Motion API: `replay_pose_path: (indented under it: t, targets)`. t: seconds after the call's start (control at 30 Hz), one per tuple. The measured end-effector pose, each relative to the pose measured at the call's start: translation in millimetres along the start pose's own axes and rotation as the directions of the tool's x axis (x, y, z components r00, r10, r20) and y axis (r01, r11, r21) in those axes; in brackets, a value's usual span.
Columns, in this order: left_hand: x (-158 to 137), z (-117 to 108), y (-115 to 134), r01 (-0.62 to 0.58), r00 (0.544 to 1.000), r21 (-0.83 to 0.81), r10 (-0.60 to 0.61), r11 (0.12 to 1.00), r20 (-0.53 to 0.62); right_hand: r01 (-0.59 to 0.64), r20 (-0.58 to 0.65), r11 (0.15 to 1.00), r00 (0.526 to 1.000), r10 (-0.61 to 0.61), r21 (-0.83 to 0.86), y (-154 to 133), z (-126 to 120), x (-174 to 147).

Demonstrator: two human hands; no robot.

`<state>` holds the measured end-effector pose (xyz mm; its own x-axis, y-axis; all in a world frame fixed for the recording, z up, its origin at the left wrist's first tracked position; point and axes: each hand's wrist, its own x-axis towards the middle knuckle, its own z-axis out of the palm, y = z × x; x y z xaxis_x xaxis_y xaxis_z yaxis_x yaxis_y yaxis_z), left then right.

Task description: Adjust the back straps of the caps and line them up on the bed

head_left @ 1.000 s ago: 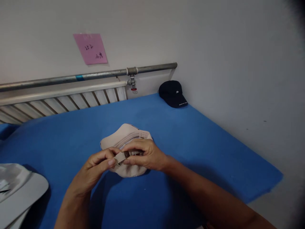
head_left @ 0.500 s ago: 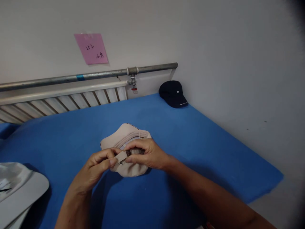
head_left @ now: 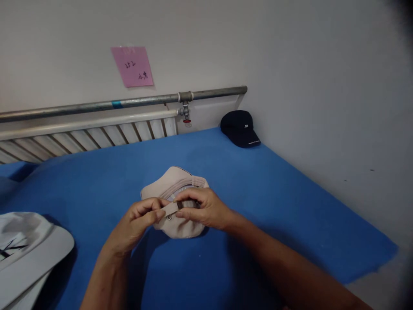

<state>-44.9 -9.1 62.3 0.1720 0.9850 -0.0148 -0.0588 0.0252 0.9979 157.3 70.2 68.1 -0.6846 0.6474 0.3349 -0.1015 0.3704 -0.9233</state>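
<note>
A beige baseball cap (head_left: 183, 228) rests on the blue table cover, its inside facing up and its brim pointing away to the upper left. Its adjustment strap (head_left: 171, 209) runs between my two hands. My left hand (head_left: 138, 221) pinches the strap's left part between thumb and forefinger. On the other side, my right hand (head_left: 204, 209) pinches the strap at a dark brown buckle or patch (head_left: 180, 205), which its fingers partly cover. A small metal ring (head_left: 169, 217) shows just below the strap.
A black cap (head_left: 239, 128) sits at the far corner by the wall. White caps (head_left: 41, 254), seemingly stacked, lie at the left edge. Behind the blue cover (head_left: 106, 172) are a radiator (head_left: 112, 135), a pipe with a valve, and a pink note (head_left: 133, 66).
The whole scene has shifted slightly to the right in view. Both hands keep their pinch on the strap, and their pose has hardly changed.
</note>
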Motion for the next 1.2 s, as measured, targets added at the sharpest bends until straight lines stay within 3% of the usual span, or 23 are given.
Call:
replay_pose_path:
  t: [0.4,0.5,0.73,0.97,1.2]
  targets:
    - [-2,4,13,0.059,0.998,0.246,-0.053,0.967,-0.03,0.023,0.013,0.998,1.0,-0.023,-0.054,1,4,0]
    - [-2,8,16,0.116,0.993,0.249,-0.113,0.962,-0.024,-0.072,0.061,0.997,0.996,0.072,-0.001,-1,5,0]
    - [-3,7,14,0.075,0.993,0.159,-0.089,0.984,0.082,-0.314,0.188,0.937,0.94,0.284,0.153,-2,2,-1]
    - [-5,6,11,0.061,0.994,0.114,-0.07,0.992,0.081,-0.296,0.282,0.955,0.917,0.282,0.007,-6,0,0]
    - [-4,7,11,0.055,0.995,0.1,-0.063,0.993,0.078,-0.432,0.304,0.898,0.869,0.39,0.085,-3,2,0]
